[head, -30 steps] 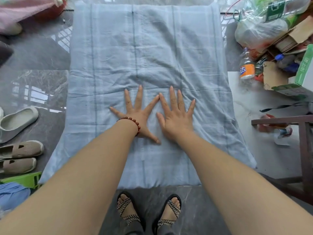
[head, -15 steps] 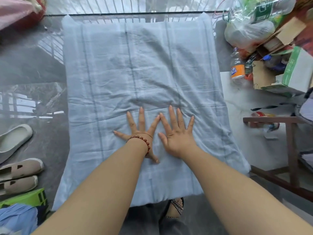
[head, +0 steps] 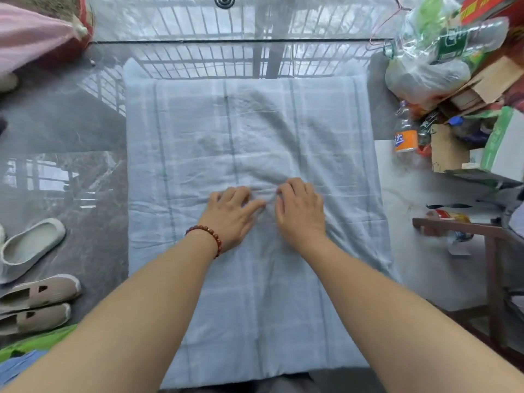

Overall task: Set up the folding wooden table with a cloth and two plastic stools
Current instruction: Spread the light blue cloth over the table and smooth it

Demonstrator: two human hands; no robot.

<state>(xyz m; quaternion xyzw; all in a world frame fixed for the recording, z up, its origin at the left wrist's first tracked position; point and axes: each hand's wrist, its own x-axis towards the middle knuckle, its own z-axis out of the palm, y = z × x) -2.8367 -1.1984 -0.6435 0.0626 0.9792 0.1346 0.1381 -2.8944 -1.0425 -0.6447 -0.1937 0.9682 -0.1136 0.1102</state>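
Note:
A light blue checked cloth (head: 198,154) lies spread over the table and hangs past its near edge, so the tabletop is hidden. Both of my hands are on the cloth's middle, side by side. My left hand (head: 231,215), with a red bead bracelet at the wrist, has its fingers curled into the fabric. My right hand (head: 300,214) is curled the same way. A small ridge of wrinkled cloth (head: 265,194) is gathered between them. A green plastic thing (head: 34,343) shows at the lower left, mostly hidden by my arm.
Several shoes (head: 31,248) lie on the glossy dark floor to the left. To the right are an orange-labelled bottle (head: 406,139), a heap of bags and cartons (head: 442,66), and a dark wooden frame (head: 465,228). A pink cloth (head: 25,43) sits far left.
My hands lay flat with spread fingers before. Now the fingers of both are curled and the cloth is bunched between them. My view has tilted further over the table.

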